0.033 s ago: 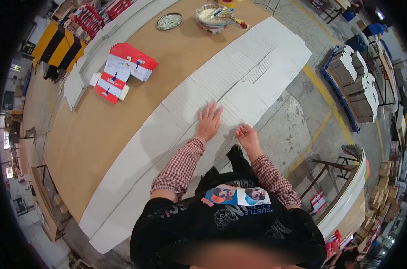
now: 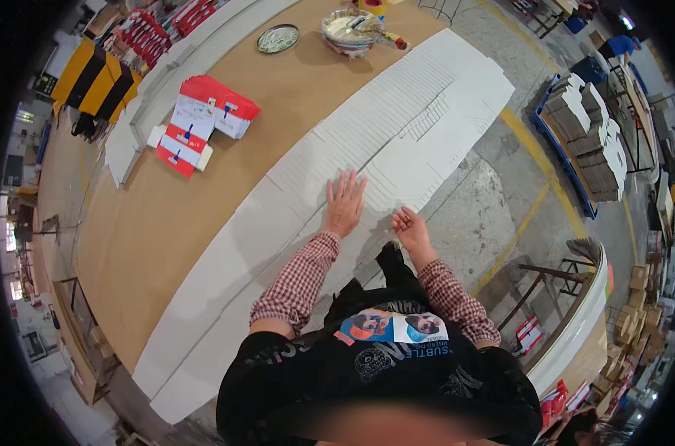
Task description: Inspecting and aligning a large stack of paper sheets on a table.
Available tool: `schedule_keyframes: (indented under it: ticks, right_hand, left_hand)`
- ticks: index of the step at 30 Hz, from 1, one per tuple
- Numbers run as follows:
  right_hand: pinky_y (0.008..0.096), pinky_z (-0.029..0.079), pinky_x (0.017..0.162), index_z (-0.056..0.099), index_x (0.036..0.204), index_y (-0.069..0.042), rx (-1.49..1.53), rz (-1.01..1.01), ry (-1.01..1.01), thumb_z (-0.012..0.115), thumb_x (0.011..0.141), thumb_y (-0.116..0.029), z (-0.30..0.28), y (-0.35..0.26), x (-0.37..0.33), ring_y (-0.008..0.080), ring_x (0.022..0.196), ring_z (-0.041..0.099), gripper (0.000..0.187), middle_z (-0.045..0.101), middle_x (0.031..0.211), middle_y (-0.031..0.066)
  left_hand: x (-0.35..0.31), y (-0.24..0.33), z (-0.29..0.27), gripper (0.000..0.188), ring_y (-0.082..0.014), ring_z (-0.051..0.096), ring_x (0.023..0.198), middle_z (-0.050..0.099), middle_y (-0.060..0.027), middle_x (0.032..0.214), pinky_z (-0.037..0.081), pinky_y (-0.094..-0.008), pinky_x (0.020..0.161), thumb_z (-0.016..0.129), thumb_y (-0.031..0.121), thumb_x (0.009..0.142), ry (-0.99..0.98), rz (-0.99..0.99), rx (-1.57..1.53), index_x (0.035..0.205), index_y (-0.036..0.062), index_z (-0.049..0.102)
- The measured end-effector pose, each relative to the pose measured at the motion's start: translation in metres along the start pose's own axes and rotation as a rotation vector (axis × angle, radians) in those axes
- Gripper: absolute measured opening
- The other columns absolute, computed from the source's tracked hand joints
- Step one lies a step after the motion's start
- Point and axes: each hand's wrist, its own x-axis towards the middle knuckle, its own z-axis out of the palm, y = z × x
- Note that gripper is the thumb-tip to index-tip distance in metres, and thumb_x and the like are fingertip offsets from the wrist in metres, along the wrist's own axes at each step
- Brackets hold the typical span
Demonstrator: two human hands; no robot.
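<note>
A long run of white card sheets [image 2: 419, 160], fanned and overlapping in many thin edges, stretches diagonally across the brown-topped table [image 2: 129, 253]. My left hand [image 2: 344, 204] lies flat on the sheets near their middle, fingers spread and pointing away from me. To its right, my right hand [image 2: 412, 230] is at the near edge of the sheets, with its fingers curled in toward the thumb. Whatever may be between those fingertips is too small to make out. Checked sleeves cover both my forearms.
Red and white printed cartons [image 2: 192, 123] lie left of the sheets. At the table's far end are a bowl of pale paste [image 2: 346, 33], a brush [image 2: 394, 39] across its rim and a round dish [image 2: 278, 39]. A blue pallet of stacked card [image 2: 586, 141] stands right.
</note>
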Motion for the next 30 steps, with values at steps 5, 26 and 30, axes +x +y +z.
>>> schedule_keyframes:
  ticks: [5,26,30]
  right_hand:
    - [0.0302,0.046,0.062,0.049,0.108,-0.001,-0.490,-0.655,0.034,0.057,0.083,-0.012,0.031,-0.035,0.003,0.0176,0.068,0.052,0.029,0.051,0.092,0.0092]
    - [0.0339,0.043,0.069,0.059,0.083,-0.001,-1.339,-1.029,0.332,0.065,0.072,-0.008,0.024,-0.087,0.051,0.0223,0.077,0.050,0.015,0.047,0.086,0.0096]
    - [0.0322,0.043,0.068,0.059,0.085,-0.001,-1.285,-1.057,0.279,0.063,0.074,-0.009,0.017,-0.088,0.050,0.0206,0.078,0.050,0.015,0.047,0.085,0.0092]
  left_hand:
    - [0.037,0.012,-0.003,0.051,-0.0286,0.015,0.133,0.016,-0.0076,0.146,0.011,-0.0484,0.106,0.039,0.029,0.090,0.052,-0.042,-0.096,0.137,0.0128,0.028]
    - [0.049,0.010,0.017,0.050,-0.0273,0.023,0.130,0.027,-0.0113,0.142,0.018,-0.0437,0.106,0.043,0.030,0.089,0.024,0.012,-0.118,0.133,0.0060,0.034]
    - [0.052,0.009,0.019,0.051,-0.0275,0.024,0.130,0.027,-0.0122,0.141,0.018,-0.0431,0.106,0.045,0.028,0.088,0.036,0.014,-0.157,0.132,0.0059,0.034]
